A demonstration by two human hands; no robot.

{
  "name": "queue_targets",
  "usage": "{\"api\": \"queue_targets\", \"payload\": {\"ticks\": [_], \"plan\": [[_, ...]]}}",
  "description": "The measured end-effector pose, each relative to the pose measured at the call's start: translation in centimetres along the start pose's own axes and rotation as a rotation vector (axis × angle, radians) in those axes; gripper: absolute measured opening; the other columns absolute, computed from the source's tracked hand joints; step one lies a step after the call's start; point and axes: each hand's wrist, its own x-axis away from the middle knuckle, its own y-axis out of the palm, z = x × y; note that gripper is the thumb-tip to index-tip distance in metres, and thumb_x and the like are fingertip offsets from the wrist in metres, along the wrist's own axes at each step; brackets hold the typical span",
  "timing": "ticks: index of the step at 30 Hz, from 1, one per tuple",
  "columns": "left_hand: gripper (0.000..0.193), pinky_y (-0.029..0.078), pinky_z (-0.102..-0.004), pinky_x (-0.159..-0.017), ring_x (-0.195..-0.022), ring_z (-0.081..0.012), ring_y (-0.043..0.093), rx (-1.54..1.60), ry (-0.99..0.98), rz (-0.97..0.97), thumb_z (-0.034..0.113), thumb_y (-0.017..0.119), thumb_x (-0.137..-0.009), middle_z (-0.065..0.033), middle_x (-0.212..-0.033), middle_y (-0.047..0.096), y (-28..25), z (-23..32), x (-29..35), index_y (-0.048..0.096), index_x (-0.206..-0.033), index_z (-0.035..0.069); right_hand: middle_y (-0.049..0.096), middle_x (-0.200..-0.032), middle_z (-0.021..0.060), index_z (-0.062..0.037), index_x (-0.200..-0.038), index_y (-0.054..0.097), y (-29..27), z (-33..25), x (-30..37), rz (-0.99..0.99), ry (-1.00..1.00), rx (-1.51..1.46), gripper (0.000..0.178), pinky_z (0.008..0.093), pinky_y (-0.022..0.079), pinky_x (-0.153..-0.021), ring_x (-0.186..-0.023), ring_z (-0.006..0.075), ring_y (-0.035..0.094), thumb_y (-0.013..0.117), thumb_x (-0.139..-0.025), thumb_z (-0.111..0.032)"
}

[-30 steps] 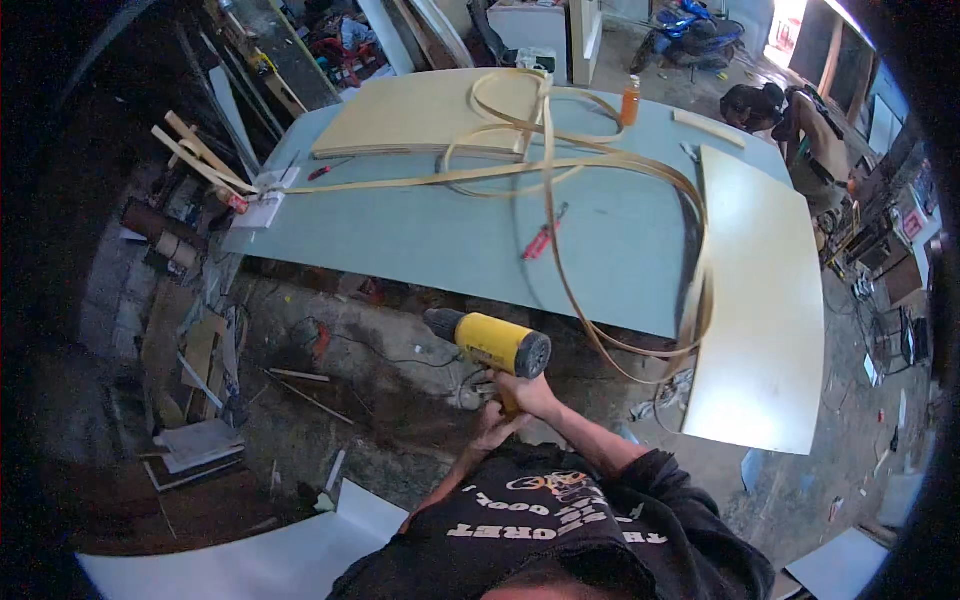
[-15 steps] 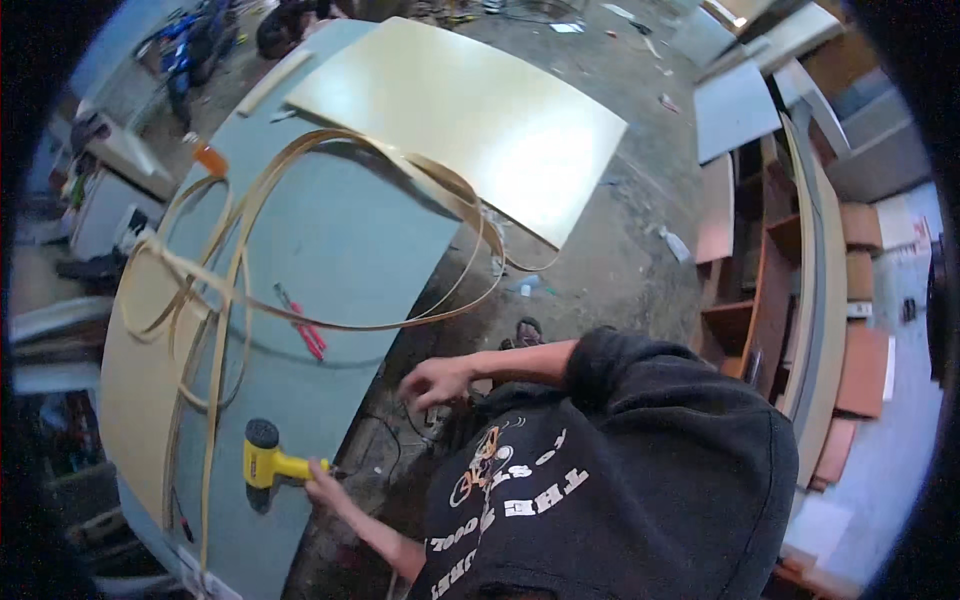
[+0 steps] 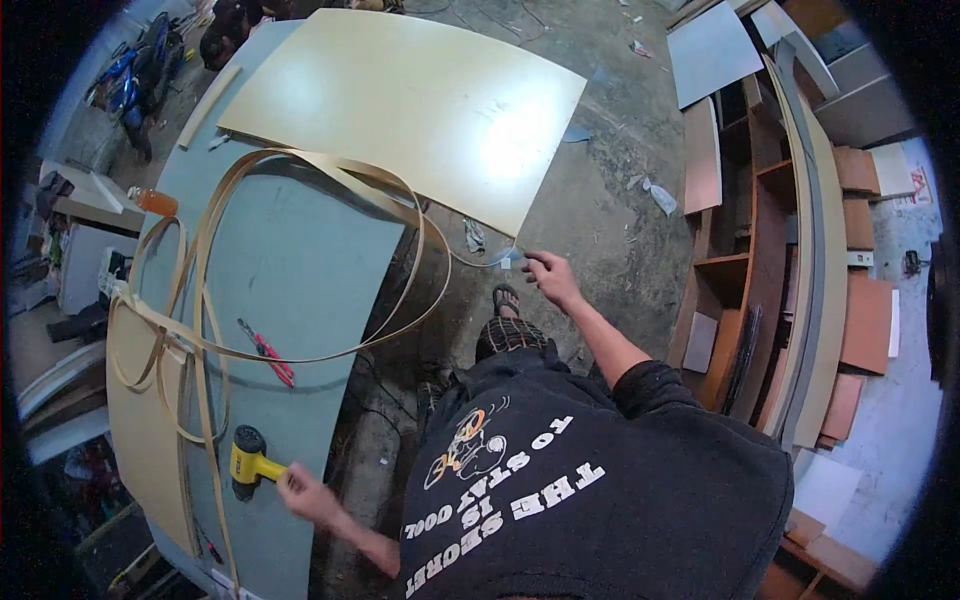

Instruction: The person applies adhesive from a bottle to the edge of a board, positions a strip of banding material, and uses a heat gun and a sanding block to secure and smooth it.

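Note:
My left hand [image 3: 308,497] is closed round the handle end of a yellow heat gun [image 3: 250,462] with a black nozzle, at the near part of the grey-green table [image 3: 300,230]. My right hand [image 3: 553,280] is stretched forward above the floor, fingers loosely bent and apart, nothing seen in them. Its fingertips are close to the free end of a long tan edging strip [image 3: 420,240], by the corner of a pale board [image 3: 420,95]; contact cannot be made out. The strip lies in big loops over the table. Red-handled pliers [image 3: 268,355] rest inside the loops.
An orange bottle [image 3: 153,201] stands at the table's left edge, beside another pale board [image 3: 150,440]. A brown shelf unit [image 3: 765,250] and leaning panels line the right side. A dark cable [image 3: 385,385] runs across the floor near my sandalled foot [image 3: 506,298].
My right hand has moved from in front of my body out forward and right, toward the strip's end. My left hand stays at the heat gun's handle. The view has shifted.

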Motion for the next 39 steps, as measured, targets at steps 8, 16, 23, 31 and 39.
{"api": "queue_targets", "payload": {"ticks": [8, 16, 23, 31, 39], "plan": [[0.022, 0.048, -0.0404, -0.083, -0.090, -0.0321, 0.065, 0.248, 0.796, -0.625, 0.015, 0.073, -0.080, -0.0129, -0.094, 0.068, 20.1, 31.3, 9.8, 0.068, -0.099, 0.005, 0.067, -0.105, 0.0271, 0.0010, -0.117, 0.057, 2.3, -3.8, -1.9, -0.343, -0.119, 0.185, 0.036, 0.0458, 0.051, -0.088, -0.102, 0.0414, 0.064, 0.055, -0.089, -0.022], [0.021, 0.048, -0.0472, -0.078, -0.089, -0.0313, 0.065, -0.481, 1.076, -1.059, 0.025, 0.059, -0.090, -0.0140, -0.089, 0.068, 32.0, 31.9, 10.8, 0.069, -0.091, 0.006, 0.063, -0.103, 0.0312, 0.0023, -0.109, 0.053, 0.5, -4.3, -3.1, -0.534, -0.206, 0.239, 0.028, 0.0528, 0.049, -0.084, -0.102, 0.0502, 0.059, 0.050, -0.090, -0.018], [0.022, 0.048, -0.0493, -0.078, -0.090, -0.0318, 0.066, -0.422, 1.019, -1.094, 0.025, 0.054, -0.095, -0.0117, -0.092, 0.070, 32.5, 32.0, 9.4, 0.070, -0.092, 0.010, 0.066, -0.087, 0.0184, -0.0060, -0.113, 0.060, -4.7, -4.0, -5.3, -0.182, -0.329, 0.317, 0.040, 0.0492, 0.050, -0.072, -0.081, 0.0377, 0.066, 0.068, -0.085, -0.034], [0.025, 0.048, -0.0501, -0.080, -0.086, -0.0337, 0.068, -0.477, 0.995, -1.135, 0.026, 0.053, -0.096, -0.0140, -0.087, 0.070, 33.6, 31.9, 8.1, 0.071, -0.090, 0.010, 0.061, -0.095, 0.0074, -0.0064, -0.116, 0.056, -3.9, -5.4, -8.7, -0.110, -0.881, 0.718, 0.059, 0.0381, 0.043, -0.079, -0.092, 0.0266, 0.062, 0.076, -0.076, -0.045], [0.023, 0.049, -0.0481, -0.078, -0.086, -0.0312, 0.069, -0.442, 1.005, -1.024, 0.025, 0.056, -0.094, -0.0137, -0.086, 0.071, 32.8, 30.3, 8.0, 0.071, -0.085, 0.010, 0.061, -0.103, 0.0067, -0.0105, -0.116, 0.060, -2.4, -7.4, -7.7, -0.158, -0.790, 0.883, 0.055, 0.0402, 0.041, -0.083, -0.100, 0.0243, 0.059, 0.073, -0.077, -0.047]]}}
